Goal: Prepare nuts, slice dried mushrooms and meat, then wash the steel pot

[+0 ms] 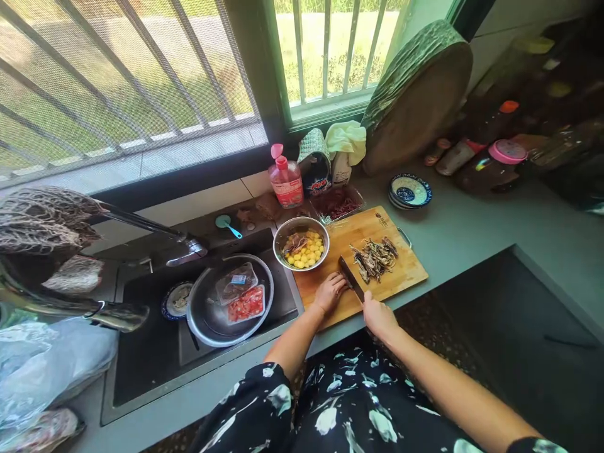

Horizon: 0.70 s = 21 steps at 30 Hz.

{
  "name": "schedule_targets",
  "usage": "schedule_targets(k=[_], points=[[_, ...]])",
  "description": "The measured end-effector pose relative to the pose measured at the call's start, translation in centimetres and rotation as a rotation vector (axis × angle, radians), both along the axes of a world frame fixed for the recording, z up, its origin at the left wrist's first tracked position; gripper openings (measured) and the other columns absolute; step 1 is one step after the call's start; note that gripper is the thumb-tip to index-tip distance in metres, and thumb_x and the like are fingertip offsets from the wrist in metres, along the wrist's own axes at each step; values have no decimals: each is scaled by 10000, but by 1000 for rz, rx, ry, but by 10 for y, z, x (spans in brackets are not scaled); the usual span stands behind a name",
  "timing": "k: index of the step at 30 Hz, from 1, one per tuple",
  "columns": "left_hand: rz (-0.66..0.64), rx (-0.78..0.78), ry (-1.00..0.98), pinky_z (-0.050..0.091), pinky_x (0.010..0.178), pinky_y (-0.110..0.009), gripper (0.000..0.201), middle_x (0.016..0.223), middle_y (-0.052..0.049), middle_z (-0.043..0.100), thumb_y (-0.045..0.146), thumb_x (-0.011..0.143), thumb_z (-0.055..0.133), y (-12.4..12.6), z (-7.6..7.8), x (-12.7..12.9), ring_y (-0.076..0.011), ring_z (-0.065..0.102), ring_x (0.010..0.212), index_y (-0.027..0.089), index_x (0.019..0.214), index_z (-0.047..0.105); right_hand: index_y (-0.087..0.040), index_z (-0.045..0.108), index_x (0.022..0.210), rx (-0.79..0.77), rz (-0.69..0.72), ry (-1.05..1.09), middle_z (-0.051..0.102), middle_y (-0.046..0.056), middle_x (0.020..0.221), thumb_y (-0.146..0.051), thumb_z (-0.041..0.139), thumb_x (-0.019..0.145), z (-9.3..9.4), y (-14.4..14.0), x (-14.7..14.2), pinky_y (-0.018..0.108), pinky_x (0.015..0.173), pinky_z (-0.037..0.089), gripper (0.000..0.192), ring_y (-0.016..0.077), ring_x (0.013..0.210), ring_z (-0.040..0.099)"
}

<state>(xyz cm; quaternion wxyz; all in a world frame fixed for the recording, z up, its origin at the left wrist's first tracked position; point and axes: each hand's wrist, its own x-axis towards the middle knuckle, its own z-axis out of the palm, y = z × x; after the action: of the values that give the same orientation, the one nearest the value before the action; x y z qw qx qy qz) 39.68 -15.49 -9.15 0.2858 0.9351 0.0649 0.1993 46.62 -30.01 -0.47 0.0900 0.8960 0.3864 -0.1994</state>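
Hands apart on cutting board: right hand grips knife, blade angled far-left; left hand flat beside blade; chopped pile far-right, nearer right hand.

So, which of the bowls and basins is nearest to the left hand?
The small metal bowl with yellow pieces, standing at the cutting board's left end just above the left hand. The wide basin sits in the sink, and the blue patterned bowl is farther back.

Dark cleaver blade-down on wooden cutting board; brown chopped strips piled beside
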Motion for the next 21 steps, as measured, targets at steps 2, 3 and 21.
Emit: schedule_targets(k=[2,3,21], points=[[-5,-5,1,424,906,-345,231,1015,-41,592,265,866,380,1,0,1,-155,464,1057,204,963,581,-123,408,972,-8,11,17,621,125,731,-182,263,859,-1,3,0,286,611,430,194,217,728,628],[-9,-7,4,426,904,-343,234,1011,-41,593,266,867,377,1,1,1,-156,464,1059,202,958,583,-120,406,988,-11,11,23,622,127,740,-175,268,856,-2,8,1,288,619,430,199,217,736,627],[360,-20,169,445,776,-339,253,1029,-85,515,225,791,489,5,20,2,-208,495,924,203,1036,548,-146,394,1015,141,-77,-14,616,107,778,-343,310,872,11,5,44,245,590,361,257,185,705,601]])
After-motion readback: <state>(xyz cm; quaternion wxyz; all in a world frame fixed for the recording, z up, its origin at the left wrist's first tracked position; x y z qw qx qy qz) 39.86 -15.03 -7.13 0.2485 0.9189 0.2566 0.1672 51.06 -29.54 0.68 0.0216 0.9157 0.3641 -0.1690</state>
